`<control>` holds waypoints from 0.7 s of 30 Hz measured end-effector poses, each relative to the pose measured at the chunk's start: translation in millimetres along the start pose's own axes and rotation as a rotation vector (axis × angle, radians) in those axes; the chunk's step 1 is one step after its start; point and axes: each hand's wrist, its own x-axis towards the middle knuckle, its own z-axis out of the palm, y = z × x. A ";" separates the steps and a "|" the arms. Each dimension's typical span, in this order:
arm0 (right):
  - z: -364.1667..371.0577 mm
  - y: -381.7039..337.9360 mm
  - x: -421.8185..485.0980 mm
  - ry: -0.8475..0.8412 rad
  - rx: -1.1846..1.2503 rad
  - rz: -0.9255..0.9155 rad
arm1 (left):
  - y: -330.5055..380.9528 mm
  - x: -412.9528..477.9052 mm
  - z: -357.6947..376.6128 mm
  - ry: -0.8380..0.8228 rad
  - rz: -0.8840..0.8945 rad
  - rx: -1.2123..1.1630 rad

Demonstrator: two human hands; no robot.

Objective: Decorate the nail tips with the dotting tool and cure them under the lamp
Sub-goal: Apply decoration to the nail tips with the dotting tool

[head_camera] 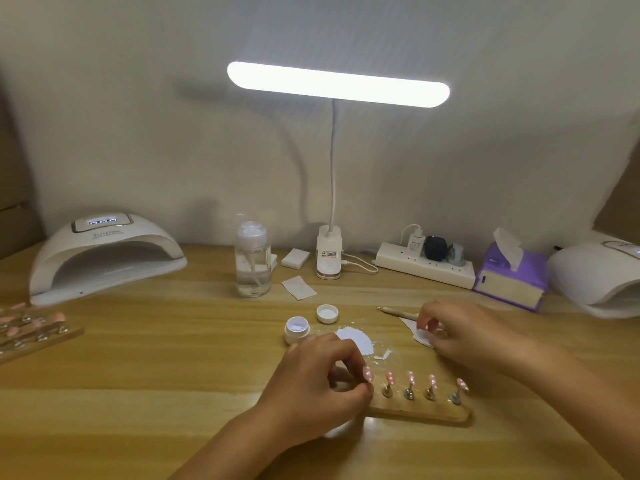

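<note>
Looks like the dotting is pretty much done and curing is next, going by the pale dots that can be made out on the pink tips and the dotting tool left lying on the surface behind the right hand.

The left hand is curled tight, thumb and fingertips pinched in at the foot of the leftmost nail tip, at the left end of the wooden holder. The exact contact is partly hidden. The right hand is curled down onto a white wipe, which seems to be pinched between thumb and fingers.

For this step, only the stand or the wood should be handled, never the wet tops, or the dots will get smeared. The holder is best kept level and slid low into the curing lamp at the far left, whose display is lit. The open jar should be kept away from the lamp.

Counts:
- five nail tips on five metal stands, on one holder
- two curing lamps, the second cut off at the right edge
- one dotting tool
- one jar, one loose lid
- one more holder of tips at the left, too blurred to be counted
</note>
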 end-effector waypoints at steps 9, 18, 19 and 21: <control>-0.4 3.9 -21.3 0.440 0.408 0.057 | -0.2 0.3 -0.7 -0.018 0.010 0.014; -18.8 -14.3 -22.7 0.304 0.428 0.097 | 5.7 -3.9 -3.1 0.000 0.036 0.098; -19.1 -14.3 -17.3 0.194 0.275 0.110 | 5.8 -4.0 -3.2 0.005 0.033 0.094; -19.7 -15.0 -3.8 -0.029 0.025 0.134 | 6.0 -3.9 -2.6 0.009 0.018 0.068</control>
